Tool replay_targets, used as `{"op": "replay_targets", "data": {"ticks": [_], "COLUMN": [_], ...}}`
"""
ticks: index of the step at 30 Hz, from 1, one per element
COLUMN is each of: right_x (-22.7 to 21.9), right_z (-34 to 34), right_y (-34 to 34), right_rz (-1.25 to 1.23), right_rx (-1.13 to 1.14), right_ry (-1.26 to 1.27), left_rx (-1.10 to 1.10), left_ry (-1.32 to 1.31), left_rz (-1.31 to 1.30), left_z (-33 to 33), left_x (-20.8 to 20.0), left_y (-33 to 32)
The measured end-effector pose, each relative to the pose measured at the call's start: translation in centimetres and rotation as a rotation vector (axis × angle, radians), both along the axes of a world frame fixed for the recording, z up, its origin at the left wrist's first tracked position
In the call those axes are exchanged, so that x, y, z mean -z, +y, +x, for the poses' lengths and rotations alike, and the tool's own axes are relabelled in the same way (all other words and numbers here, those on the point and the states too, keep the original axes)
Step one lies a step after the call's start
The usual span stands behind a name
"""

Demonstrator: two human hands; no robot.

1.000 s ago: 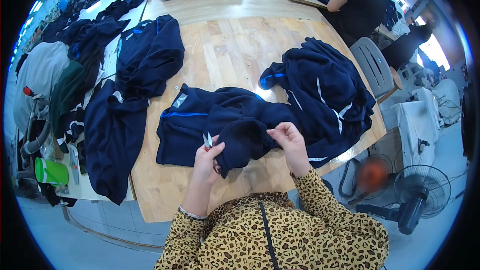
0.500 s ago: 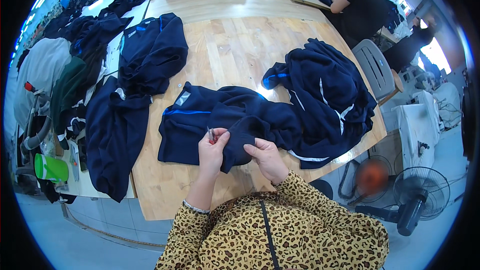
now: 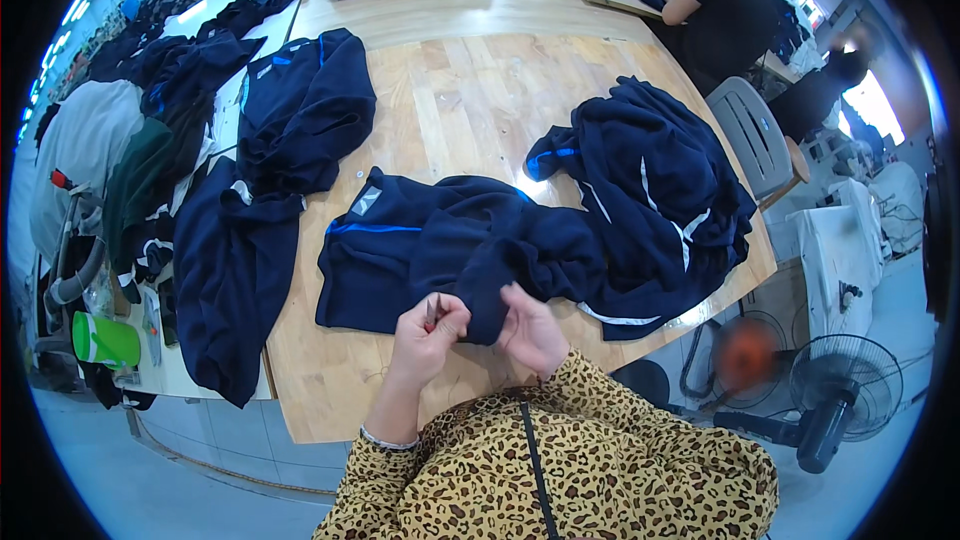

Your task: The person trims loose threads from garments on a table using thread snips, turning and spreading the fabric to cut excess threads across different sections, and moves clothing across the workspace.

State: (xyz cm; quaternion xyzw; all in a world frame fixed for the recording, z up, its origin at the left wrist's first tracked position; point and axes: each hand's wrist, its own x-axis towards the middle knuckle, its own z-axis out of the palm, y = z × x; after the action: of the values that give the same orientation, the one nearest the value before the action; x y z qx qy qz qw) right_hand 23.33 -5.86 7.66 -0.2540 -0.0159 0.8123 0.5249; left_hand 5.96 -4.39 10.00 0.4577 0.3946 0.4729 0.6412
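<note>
A navy garment [image 3: 395, 245] with a blue stripe and a grey patch lies spread on the wooden table in front of me. My left hand [image 3: 425, 335] is closed at the garment's near edge, wrapped round small red-handled thread snips [image 3: 432, 314]; mostly they are hidden by the fingers. Just right of the loose near end of the cloth is my right hand [image 3: 535, 332], its fingers stretched out beside the fabric. Against the garment's right end rests a heap of navy garments [image 3: 660, 190] with white piping.
More navy garments [image 3: 300, 110] lie on the left, across the table joint. A green container [image 3: 106, 340] stands at the far left. Fans [image 3: 835, 400] stand on the floor at right, by a grey chair [image 3: 750, 135]. Another person [image 3: 725, 25] works at the far right.
My right hand has let go of the cloth edge, and its fingers have straightened. My left hand, still around the snips, has moved slightly down and its fingers have closed in more.
</note>
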Motion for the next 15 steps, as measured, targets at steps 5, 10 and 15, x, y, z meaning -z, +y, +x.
{"op": "replay_targets", "data": {"ticks": [5, 10, 15], "right_x": [0.5, -2.8, -0.6], "right_z": [3.0, 0.1, 0.8], "right_y": [1.5, 0.3, -0.1], "right_rz": [0.109, 0.285, 0.265], "right_rx": [0.241, 0.106, 0.062], "right_ry": [0.058, -0.054, 0.012], "left_rx": [-0.026, -0.254, -0.107], "left_ry": [0.045, 0.452, 0.049], "left_rz": [0.017, 0.359, 0.062], "left_z": [0.6, 2.7, 2.4], "left_x": [0.1, -0.9, 2.4], "left_y": [-0.3, -0.4, 0.9]}}
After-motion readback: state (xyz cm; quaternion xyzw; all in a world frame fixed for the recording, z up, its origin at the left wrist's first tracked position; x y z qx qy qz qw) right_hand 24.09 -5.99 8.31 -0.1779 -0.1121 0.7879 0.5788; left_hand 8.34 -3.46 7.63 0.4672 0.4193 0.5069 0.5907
